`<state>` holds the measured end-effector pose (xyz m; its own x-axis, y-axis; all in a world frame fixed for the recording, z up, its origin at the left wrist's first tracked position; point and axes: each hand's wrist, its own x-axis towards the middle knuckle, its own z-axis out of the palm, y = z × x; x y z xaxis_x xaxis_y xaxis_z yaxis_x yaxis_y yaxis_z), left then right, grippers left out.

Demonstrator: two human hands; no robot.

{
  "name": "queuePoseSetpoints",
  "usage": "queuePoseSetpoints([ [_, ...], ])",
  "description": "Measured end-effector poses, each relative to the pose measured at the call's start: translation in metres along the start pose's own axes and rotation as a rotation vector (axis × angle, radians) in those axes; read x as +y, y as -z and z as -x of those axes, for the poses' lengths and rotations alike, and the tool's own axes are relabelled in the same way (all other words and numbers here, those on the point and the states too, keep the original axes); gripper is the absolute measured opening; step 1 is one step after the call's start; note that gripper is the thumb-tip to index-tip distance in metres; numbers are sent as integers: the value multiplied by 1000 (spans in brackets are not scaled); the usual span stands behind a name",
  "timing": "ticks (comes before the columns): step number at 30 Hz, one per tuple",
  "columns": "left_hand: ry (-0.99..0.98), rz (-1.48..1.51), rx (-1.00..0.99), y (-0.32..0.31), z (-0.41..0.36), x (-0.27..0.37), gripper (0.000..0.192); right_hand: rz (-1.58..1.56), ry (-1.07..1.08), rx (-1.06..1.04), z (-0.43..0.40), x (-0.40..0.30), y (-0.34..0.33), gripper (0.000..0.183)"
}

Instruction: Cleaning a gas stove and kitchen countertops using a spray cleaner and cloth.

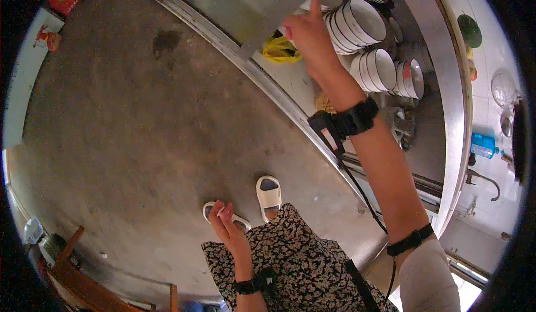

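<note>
My right hand point(307, 31) reaches to a sliding cabinet door point(255, 10) at the top, its fingers over the door's edge area; whether they press on it I cannot tell. Right of the hand, inside the cabinet, lie stacked white bowls point(364, 21) with dark rims, and more stacked bowls point(379, 69) below them. A yellow plastic bag point(278, 49) sits just under the hand. My left hand point(225, 222) hangs low over the floor near the slippers, fingers partly curled, with a small pale thing at the fingertips that I cannot make out.
The cabinet's metal door track point(268, 81) runs diagonally across the view. On the right, a blue bottle point(483, 145) and a faucet point(485, 180) stand along the counter by the tiled wall. Wooden furniture point(88, 289) is at the lower left, a pale cabinet point(27, 77) at the upper left.
</note>
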<state>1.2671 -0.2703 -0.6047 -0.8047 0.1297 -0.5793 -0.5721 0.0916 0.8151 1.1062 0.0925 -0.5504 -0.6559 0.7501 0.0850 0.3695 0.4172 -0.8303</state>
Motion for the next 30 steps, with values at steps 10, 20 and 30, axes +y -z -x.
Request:
queuePoseSetpoints([
  [10,26,-29,14,9,-2,-8,32,-209,-97,-283,92,20,7,44],
  [20,12,-56,-9,3,-6,-9,34,-268,-405,-300,127,33,34,35],
  [30,-10,-16,-64,12,-8,-21,33,-241,-503,-307,135,23,44,19],
])
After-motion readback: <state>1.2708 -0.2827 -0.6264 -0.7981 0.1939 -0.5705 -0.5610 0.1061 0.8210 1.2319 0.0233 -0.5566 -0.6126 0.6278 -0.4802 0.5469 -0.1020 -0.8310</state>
